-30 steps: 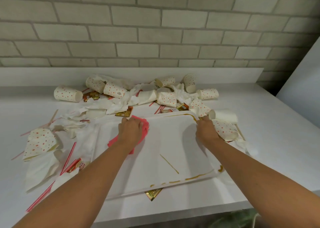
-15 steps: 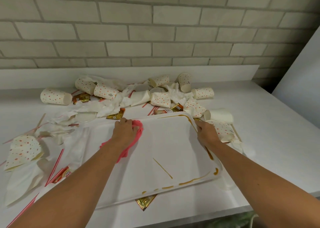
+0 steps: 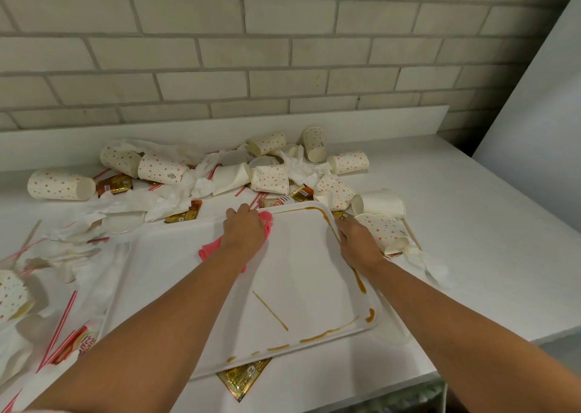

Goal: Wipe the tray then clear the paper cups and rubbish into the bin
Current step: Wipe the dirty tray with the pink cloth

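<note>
White counter (image 3: 471, 239): toppled paper cups (image 3: 59, 184), napkins (image 3: 125, 203), sachets (image 3: 184, 216) crowd tray (image 3: 301, 271) far edge

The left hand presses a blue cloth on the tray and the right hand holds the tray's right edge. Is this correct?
No. The head view shows a pink cloth, not blue. The left hand presses it on the tray and the right hand holds the tray's right edge.

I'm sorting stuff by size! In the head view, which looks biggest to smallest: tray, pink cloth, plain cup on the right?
1. Tray.
2 and 3. Plain cup and cloth look alike; the left hand hides most of the cloth, so I can't rank them.
</note>
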The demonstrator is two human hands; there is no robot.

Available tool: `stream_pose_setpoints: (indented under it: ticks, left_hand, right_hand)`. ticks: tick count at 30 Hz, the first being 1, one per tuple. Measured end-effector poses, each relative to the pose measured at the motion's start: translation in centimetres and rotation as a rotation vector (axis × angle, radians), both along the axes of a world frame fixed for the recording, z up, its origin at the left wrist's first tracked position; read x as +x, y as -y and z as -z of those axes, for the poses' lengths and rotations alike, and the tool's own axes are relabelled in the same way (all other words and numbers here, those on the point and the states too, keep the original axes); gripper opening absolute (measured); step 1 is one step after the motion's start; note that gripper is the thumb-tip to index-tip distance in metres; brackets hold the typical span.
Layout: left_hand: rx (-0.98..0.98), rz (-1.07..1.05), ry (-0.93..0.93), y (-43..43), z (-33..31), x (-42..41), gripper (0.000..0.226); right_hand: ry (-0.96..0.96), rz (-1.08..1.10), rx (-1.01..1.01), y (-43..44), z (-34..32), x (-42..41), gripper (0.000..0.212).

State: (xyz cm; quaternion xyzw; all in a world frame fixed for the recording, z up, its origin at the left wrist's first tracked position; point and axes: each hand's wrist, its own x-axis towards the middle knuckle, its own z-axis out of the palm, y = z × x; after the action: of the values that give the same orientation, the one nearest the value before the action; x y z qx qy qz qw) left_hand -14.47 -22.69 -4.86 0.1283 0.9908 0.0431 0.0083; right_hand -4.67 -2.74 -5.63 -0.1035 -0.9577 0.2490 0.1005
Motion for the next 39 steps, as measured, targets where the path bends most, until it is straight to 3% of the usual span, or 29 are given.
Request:
stream_pose_setpoints:
  ticks: [10,25,33,39]
  left_hand:
    - [0.092,0.236,-0.043,-3.3,0.2,-1.0,0.036]
    - [0.109,0.342,-0.058,-8.7,-0.3,-0.7,0.033]
    - [0.237,0.442,0.067,-9.0,0.0,-0.8,0.032]
    - [0.168,0.486,0.158,-8.8,-1.1,0.8,0.035]
  right_hand:
    - [0.008,-0.031,0.045,-0.6,0.7,-0.5,0.026]
    - [-0.017,-0.039,0.062,-0.7,0.9,-0.8,0.026]
    - [-0.05,-0.058,0.059,-0.8,0.9,-0.8,0.027]
    - [-0.064,-0.023,-0.021,-0.7,1.2,-0.8,0.027]
